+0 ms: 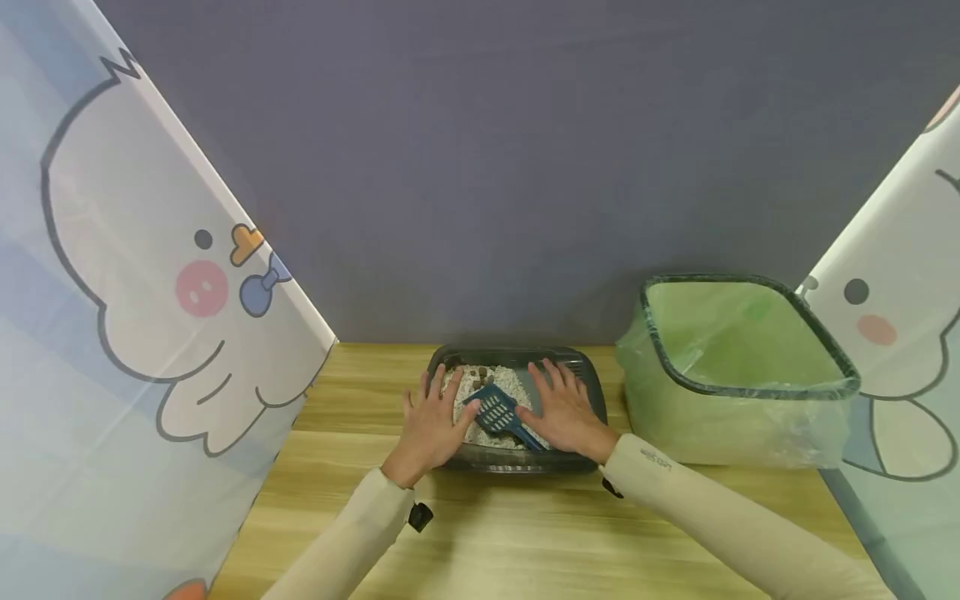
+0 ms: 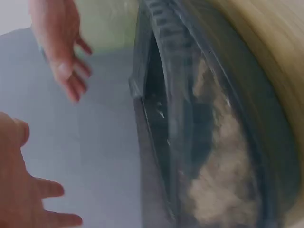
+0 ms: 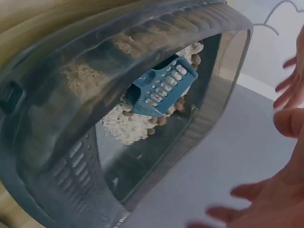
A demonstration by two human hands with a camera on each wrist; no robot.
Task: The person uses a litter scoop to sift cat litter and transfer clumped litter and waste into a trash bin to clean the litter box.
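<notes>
A dark, see-through litter box (image 1: pixel 517 468) sits on the wooden table, holding pale litter (image 1: pixel 517 379) with several brown clumps (image 1: pixel 482 375). On the litter lies a blue slotted scoop (image 3: pixel 164 88), its handle toward the near right in the head view. My left hand (image 1: pixel 431 425) is over the box's left part, fingers spread and holding nothing. Over the right part is my right hand (image 1: pixel 566 412), its fingers also spread and nothing in its grasp. Both wrist views show the hands (image 2: pixel 21 190) raised above the box, apart from the scoop.
To the right of the box stands a bin (image 1: pixel 738 433) lined with a pale green bag, its dark rim (image 1: pixel 757 390) facing up. A grey wall (image 1: pixel 487 167) rises behind the table (image 1: pixel 352 400). Cartoon-printed panels (image 1: pixel 150 250) flank both sides.
</notes>
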